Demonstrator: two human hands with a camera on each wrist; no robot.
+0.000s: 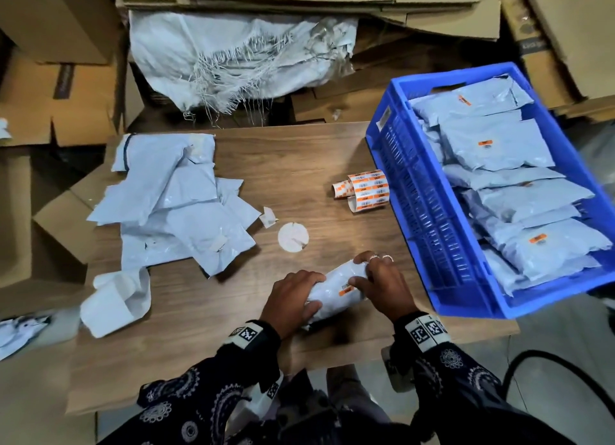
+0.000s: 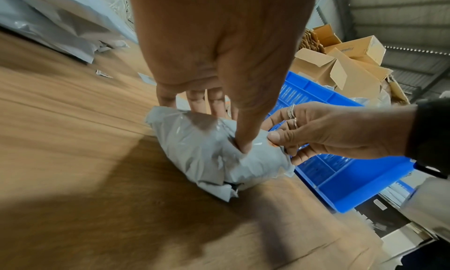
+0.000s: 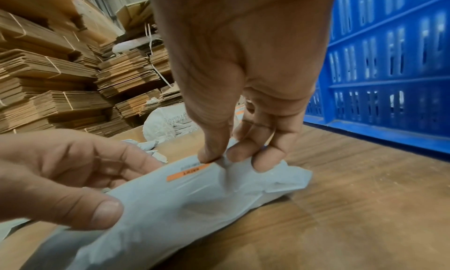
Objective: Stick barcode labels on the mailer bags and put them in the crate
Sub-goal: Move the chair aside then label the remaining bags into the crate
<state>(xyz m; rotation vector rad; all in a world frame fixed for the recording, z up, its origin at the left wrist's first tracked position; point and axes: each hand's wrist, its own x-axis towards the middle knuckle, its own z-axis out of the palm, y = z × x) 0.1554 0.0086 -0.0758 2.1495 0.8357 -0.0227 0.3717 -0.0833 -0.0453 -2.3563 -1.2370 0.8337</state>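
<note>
A grey mailer bag (image 1: 334, 290) lies on the wooden table (image 1: 206, 298) near its front edge, and both my hands hold it. My left hand (image 1: 294, 298) grips its near end, thumb pressed into the plastic (image 2: 243, 145). My right hand (image 1: 379, 283) holds the far end, its thumb pressing on an orange barcode label (image 3: 187, 175) stuck to the bag (image 3: 185, 203). A curled strip of orange barcode labels (image 1: 366, 191) lies further back beside the blue crate (image 1: 412, 191), which holds several labelled mailer bags (image 1: 499, 145).
A pile of unlabelled grey mailer bags (image 1: 173, 205) covers the table's left part. A round white backing scrap (image 1: 293, 237) and a small paper scrap (image 1: 269, 217) lie mid-table. Flattened cardboard (image 3: 48, 85) and a woven sack (image 1: 233, 55) surround the table.
</note>
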